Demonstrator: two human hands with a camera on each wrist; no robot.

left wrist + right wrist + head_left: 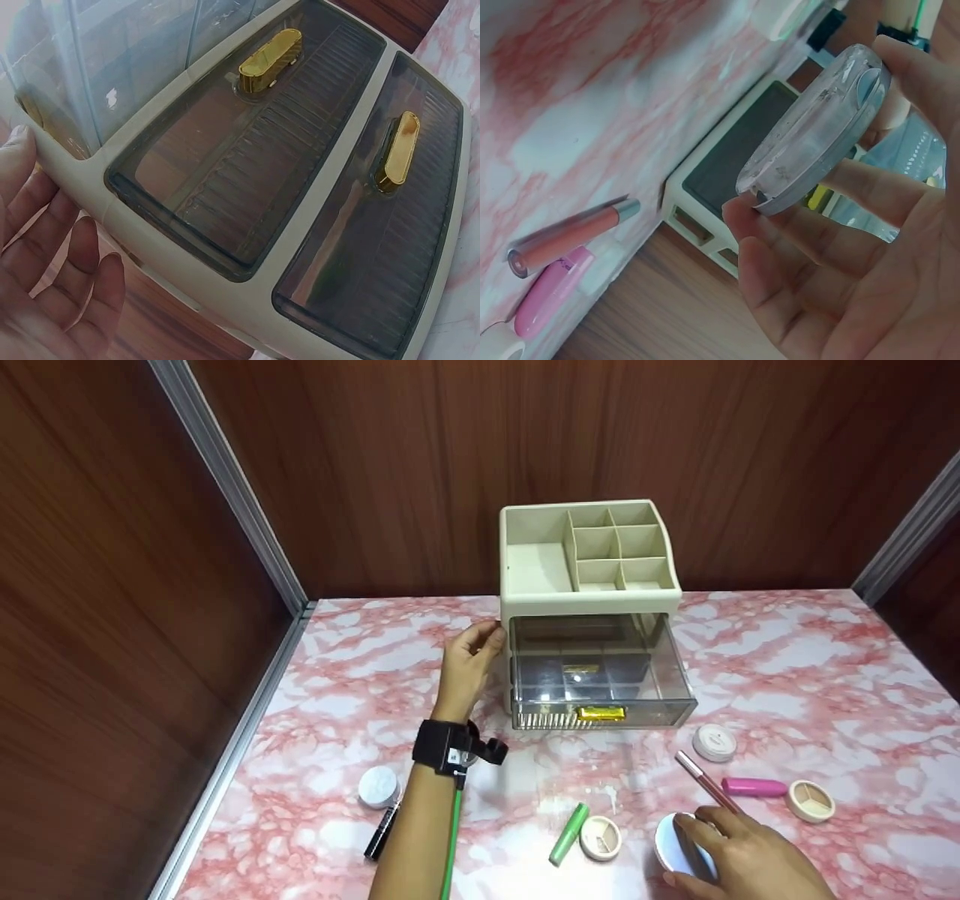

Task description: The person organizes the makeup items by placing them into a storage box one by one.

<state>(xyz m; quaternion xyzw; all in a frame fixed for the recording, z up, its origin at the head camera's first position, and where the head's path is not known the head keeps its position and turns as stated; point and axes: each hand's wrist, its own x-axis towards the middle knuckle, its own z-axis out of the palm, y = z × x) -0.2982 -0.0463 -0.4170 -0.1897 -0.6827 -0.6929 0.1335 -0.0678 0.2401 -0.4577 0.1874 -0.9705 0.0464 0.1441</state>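
A cream makeup organizer [591, 604] stands at the back, its smoky clear top drawer [604, 690] pulled out. My left hand [472, 660] holds the organizer's left front edge. In the left wrist view, the thumb of that left hand [45, 277] lies on the cream frame and the other fingers are loosely bent beside it. My right hand [750, 855], low on the right, grips a round compact [679, 847] with a pale blue face. The right wrist view shows this clear-sided compact [810, 139] between the thumb and fingers of the right hand [855, 247], raised above the marbled tabletop.
Right of centre lie a lip gloss tube [705, 780], a pink tube [754, 787], a white round jar [715, 742] and a round palette [811, 801]. A green tube [569, 834] and another palette [601, 838] sit front centre. Left are a white jar [378, 787] and black tube [381, 832].
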